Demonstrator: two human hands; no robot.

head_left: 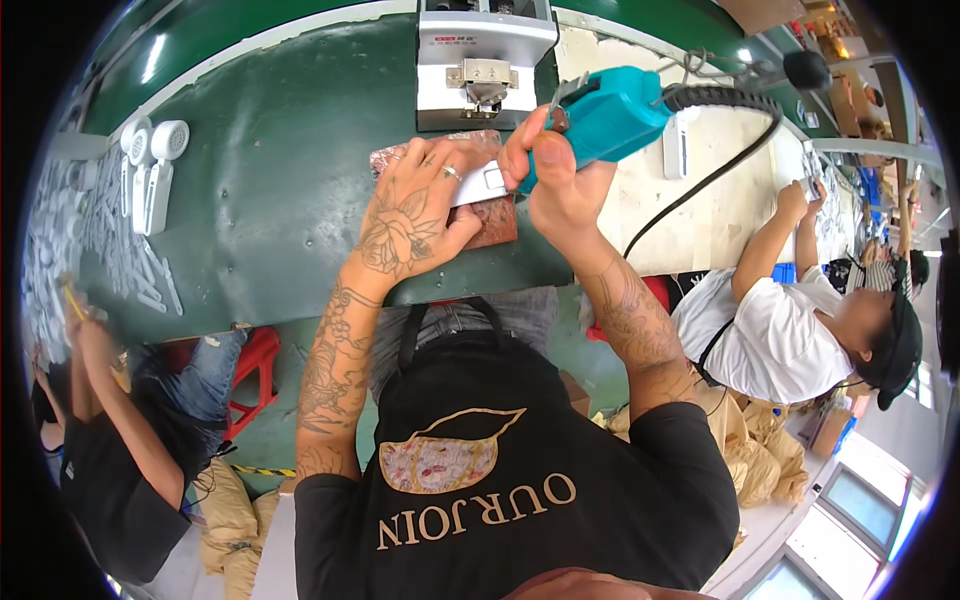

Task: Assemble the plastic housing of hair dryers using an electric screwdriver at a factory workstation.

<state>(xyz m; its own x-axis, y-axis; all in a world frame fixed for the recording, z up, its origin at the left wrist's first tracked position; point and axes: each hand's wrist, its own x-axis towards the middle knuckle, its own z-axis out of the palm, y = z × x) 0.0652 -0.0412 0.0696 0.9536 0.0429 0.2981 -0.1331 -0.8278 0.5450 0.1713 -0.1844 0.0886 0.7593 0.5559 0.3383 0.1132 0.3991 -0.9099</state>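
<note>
My right hand [560, 185] is wrapped round a teal corded power tool [610, 112], which looks like an electric screwdriver. Its working end points down-left toward a white plastic part [478, 186]; the tip itself is hidden by my fingers. My left hand [412, 205], with a ring on one finger, grips this part and presses it against a reddish-brown block [495, 222] on the dark green mat. Most of the part is covered by the left hand. Just beyond the block stands a white and silver box-shaped machine [485, 60] with a metal fitting on its front.
White fan-shaped pieces [155, 170] with round grilles lie at the left, beside a heap of white plastic parts [95, 215]. The tool's black cord [735, 150] loops over the cream right-hand surface. A white piece [677, 150] lies there. Co-workers sit at both sides.
</note>
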